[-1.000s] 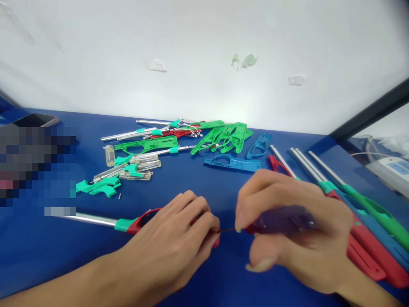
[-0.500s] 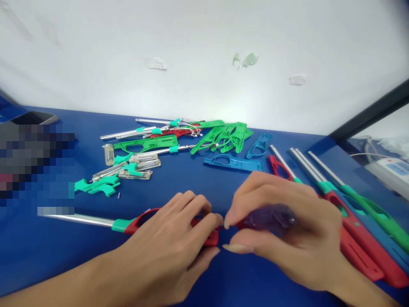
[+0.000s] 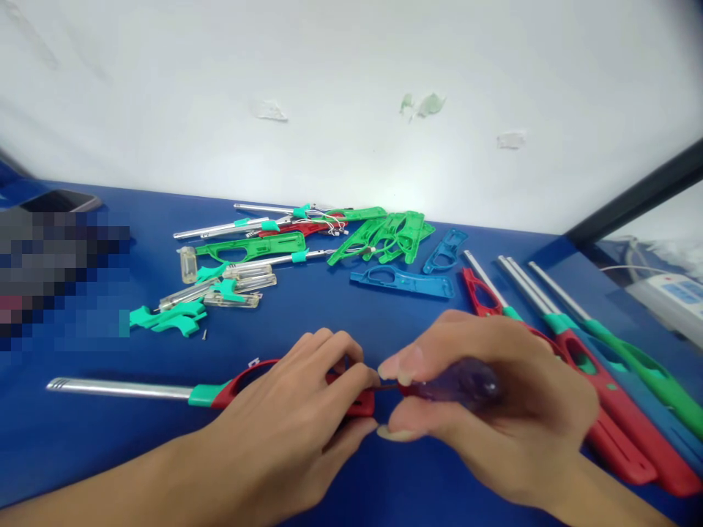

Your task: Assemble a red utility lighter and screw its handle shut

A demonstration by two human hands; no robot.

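My left hand [image 3: 313,402] is closed over the handle of a red gas lighter [image 3: 362,404] that lies on the blue table. The lighter's silver tube [image 3: 121,389] and green collar [image 3: 207,395] stick out to the left. In my right hand [image 3: 505,410] is a screwdriver [image 3: 455,384] with a dark purple handle, its fingers and thumb wrapped round it. The thin shaft points left to the end of the red handle, beside my left fingertips. Its tip is hidden by those fingers.
Several finished-looking lighters [image 3: 620,395] lie at the right. Green shell halves [image 3: 403,234], blue shell halves [image 3: 406,282], clear fuel tanks [image 3: 239,298], green triggers [image 3: 176,318] and a small screw [image 3: 204,334] lie farther back. A white wall [image 3: 340,161] rises behind the table.
My right hand has turned a little around the screwdriver, and more of its shaft shows. The lighter has tilted and shifted slightly; my left hand stays on it.
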